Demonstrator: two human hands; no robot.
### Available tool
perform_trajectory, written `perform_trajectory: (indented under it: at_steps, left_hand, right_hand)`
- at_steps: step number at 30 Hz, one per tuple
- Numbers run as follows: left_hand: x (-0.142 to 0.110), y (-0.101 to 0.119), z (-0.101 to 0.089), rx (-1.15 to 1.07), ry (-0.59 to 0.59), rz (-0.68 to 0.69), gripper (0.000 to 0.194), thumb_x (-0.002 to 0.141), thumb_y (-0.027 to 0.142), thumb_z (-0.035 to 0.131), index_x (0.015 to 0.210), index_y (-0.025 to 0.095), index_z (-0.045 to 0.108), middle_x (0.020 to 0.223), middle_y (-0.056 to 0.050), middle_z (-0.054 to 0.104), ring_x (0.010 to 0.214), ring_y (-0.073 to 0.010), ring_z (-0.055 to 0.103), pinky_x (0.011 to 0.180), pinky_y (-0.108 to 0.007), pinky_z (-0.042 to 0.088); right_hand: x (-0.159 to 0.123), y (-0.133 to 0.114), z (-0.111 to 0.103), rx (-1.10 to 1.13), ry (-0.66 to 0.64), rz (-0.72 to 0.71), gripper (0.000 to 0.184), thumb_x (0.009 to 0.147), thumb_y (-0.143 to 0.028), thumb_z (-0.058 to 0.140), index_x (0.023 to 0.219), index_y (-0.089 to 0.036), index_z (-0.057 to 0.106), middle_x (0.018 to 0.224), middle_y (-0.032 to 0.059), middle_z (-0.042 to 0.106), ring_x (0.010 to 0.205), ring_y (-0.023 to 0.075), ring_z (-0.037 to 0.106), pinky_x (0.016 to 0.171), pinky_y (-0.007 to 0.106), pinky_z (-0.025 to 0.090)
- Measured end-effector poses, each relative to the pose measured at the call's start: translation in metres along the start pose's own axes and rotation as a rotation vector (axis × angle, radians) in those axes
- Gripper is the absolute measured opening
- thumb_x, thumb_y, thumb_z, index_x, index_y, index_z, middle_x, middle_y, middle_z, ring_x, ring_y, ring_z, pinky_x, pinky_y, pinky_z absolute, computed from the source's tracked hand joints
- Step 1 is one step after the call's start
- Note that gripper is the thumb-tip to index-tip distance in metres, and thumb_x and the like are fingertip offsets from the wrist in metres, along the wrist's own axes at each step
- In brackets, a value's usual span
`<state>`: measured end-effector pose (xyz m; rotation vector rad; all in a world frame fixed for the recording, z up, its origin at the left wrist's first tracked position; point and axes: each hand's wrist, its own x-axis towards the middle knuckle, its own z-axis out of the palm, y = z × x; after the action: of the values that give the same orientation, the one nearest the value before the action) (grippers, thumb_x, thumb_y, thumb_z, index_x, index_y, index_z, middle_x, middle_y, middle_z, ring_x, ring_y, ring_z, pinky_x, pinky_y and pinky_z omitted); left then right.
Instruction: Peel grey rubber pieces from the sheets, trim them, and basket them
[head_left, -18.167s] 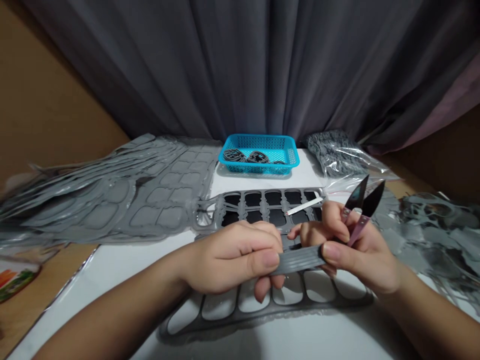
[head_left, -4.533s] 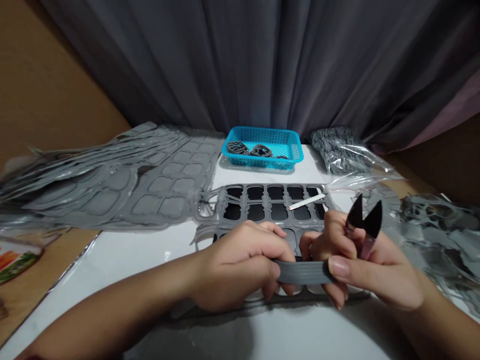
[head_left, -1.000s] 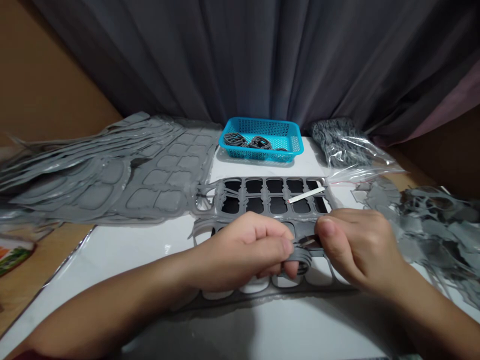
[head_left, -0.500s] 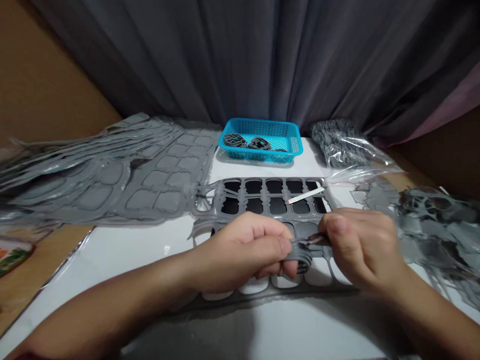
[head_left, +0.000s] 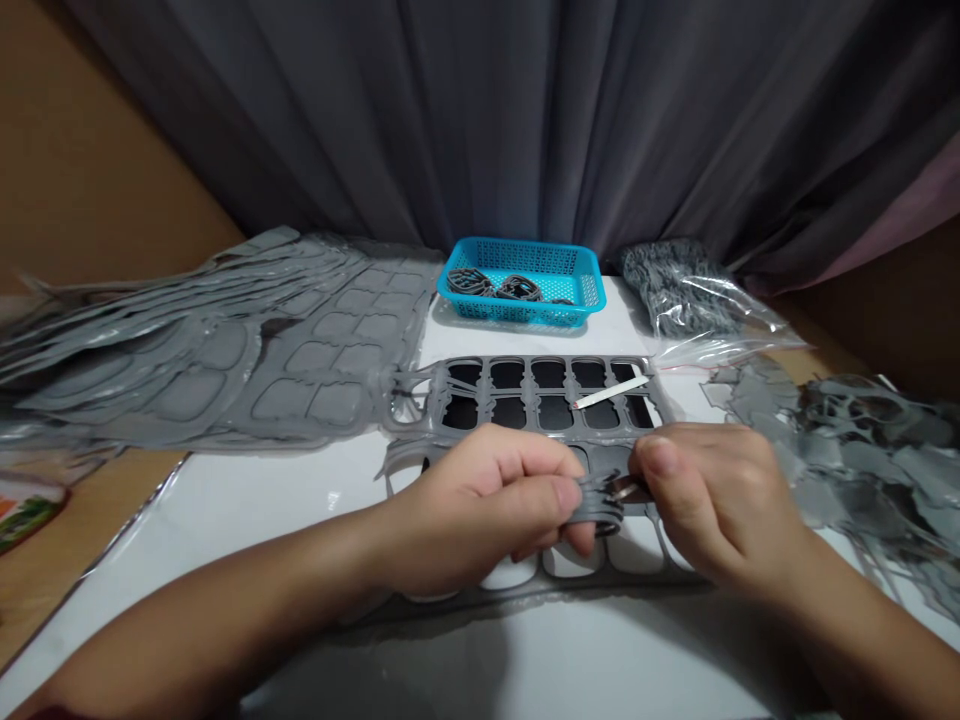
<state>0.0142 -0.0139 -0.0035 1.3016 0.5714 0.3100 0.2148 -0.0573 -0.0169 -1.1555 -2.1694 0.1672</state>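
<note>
Swinging inward since the earlier frame, right hand [head_left: 720,500] closing up on left hand [head_left: 480,510] and bringing its small blades down to the work. Overall, a dark grey curtain [head_left: 480,120] hanging behind a white table top [head_left: 525,650], a stack of grey moulded sheets [head_left: 187,370] spreading along the left side, a heap of cut grey scraps [head_left: 855,450] lying on the right, a clear plastic bag [head_left: 720,340] of grey offcuts and a blue plastic basket [head_left: 517,321] of grey loops sitting towards the back. Nearer, a grey rubbery frame sheet [head_left: 525,362] lying flat under both hands, its long axis running side to side across the table, a white paper slip [head_left: 611,392] resting on its far part. Both hands coming almost together above the sheet's near part, left fingers pinching a curled grey rubber strip [head_left: 596,515] and holding it up off the sheet, its long axis running side to side between the hands, its bulk sitting closer to the left hand. Right fingers clamping the snips [head_left: 624,487], handles hidden inside the grip, dark blades pointing left at the strip's right end, contact too small to tell.
</note>
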Motion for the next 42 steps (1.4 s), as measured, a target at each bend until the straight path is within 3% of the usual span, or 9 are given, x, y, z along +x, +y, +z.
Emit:
perform_trajectory:
  at_steps: [6,10,20,22,24,27,32,38,42]
  left_hand:
    - [-0.001,0.003,-0.001,0.105,0.024,0.081,0.027,0.082,0.032,0.048,0.066,0.013,0.058,0.049,0.005,0.041,0.042,-0.0060,0.033,0.040,-0.017,0.024]
    - [-0.001,0.005,-0.001,0.253,0.004,0.178,0.027,0.084,0.030,0.046,0.066,0.013,0.058,0.060,0.001,0.053,0.052,-0.0087,0.045,0.052,-0.020,0.036]
    - [-0.001,-0.001,-0.002,0.264,0.011,0.265,0.025,0.084,0.031,0.049,0.067,0.013,0.057,0.066,-0.002,0.059,0.061,-0.0124,0.052,0.059,-0.022,0.040]
    - [0.000,0.001,-0.002,0.266,-0.023,0.183,0.025,0.084,0.031,0.048,0.070,0.013,0.059,0.065,-0.001,0.057,0.059,-0.0109,0.049,0.057,-0.020,0.038]
    - [0.002,0.002,-0.001,0.223,-0.048,0.099,0.026,0.086,0.031,0.045,0.074,0.013,0.060,0.061,0.002,0.051,0.056,-0.0096,0.045,0.053,-0.019,0.035]
    - [0.004,0.002,0.000,0.157,-0.068,0.069,0.033,0.088,0.030,0.036,0.079,0.011,0.061,0.058,0.002,0.045,0.057,-0.0105,0.043,0.058,-0.020,0.038]
    - [0.003,0.002,0.001,0.094,-0.147,0.046,0.048,0.093,0.040,0.025,0.085,0.010,0.061,0.059,0.000,0.049,0.059,-0.0133,0.048,0.065,-0.025,0.043]
    - [-0.002,0.003,0.001,0.046,-0.188,0.000,0.066,0.094,0.053,0.013,0.091,0.009,0.062,0.076,-0.006,0.060,0.057,-0.0121,0.049,0.068,-0.027,0.045]
    - [-0.001,0.005,-0.004,0.019,-0.268,0.020,0.068,0.090,0.063,0.020,0.107,0.010,0.060,0.092,-0.010,0.064,0.060,-0.0132,0.056,0.072,-0.029,0.046]
  right_hand:
    - [0.000,0.000,-0.001,0.068,0.021,-0.008,0.042,0.096,-0.021,0.026,0.057,-0.019,0.041,0.048,-0.0014,0.041,0.043,0.0091,0.038,0.046,0.027,0.025]
    - [0.001,-0.001,-0.001,0.101,0.028,-0.066,0.041,0.096,-0.022,0.026,0.059,-0.018,0.042,0.048,-0.0002,0.046,0.043,0.0096,0.040,0.046,0.027,0.026]
    - [-0.001,0.000,-0.002,0.173,0.054,-0.051,0.040,0.097,-0.023,0.025,0.060,-0.018,0.041,0.049,-0.0011,0.042,0.045,0.0097,0.038,0.047,0.027,0.026]
    - [0.000,0.001,0.000,0.266,0.058,0.026,0.043,0.098,-0.030,0.022,0.060,-0.019,0.038,0.053,-0.0014,0.039,0.048,0.0102,0.037,0.049,0.027,0.028]
    - [0.000,0.003,0.003,0.418,0.054,0.111,0.049,0.095,-0.052,0.018,0.063,-0.019,0.037,0.061,-0.0001,0.041,0.056,0.0122,0.040,0.054,0.028,0.031]
    - [0.001,0.004,0.007,0.763,-0.115,0.252,0.050,0.084,-0.069,0.029,0.079,-0.021,0.040,0.081,0.0023,0.048,0.070,0.0146,0.048,0.061,0.029,0.039]
    - [0.000,0.003,0.011,1.280,-0.399,0.433,0.026,0.089,-0.035,0.055,0.083,-0.022,0.032,0.074,-0.0038,0.049,0.065,0.0079,0.051,0.059,0.021,0.040]
    - [0.000,0.013,0.013,1.550,-0.508,0.408,0.027,0.088,-0.026,0.057,0.079,-0.021,0.031,0.064,-0.0043,0.055,0.056,0.0071,0.054,0.053,0.018,0.039]
    - [0.001,0.020,0.015,1.600,-0.446,0.365,0.027,0.087,-0.022,0.058,0.076,-0.020,0.033,0.061,-0.0052,0.053,0.051,0.0049,0.049,0.047,0.014,0.034]
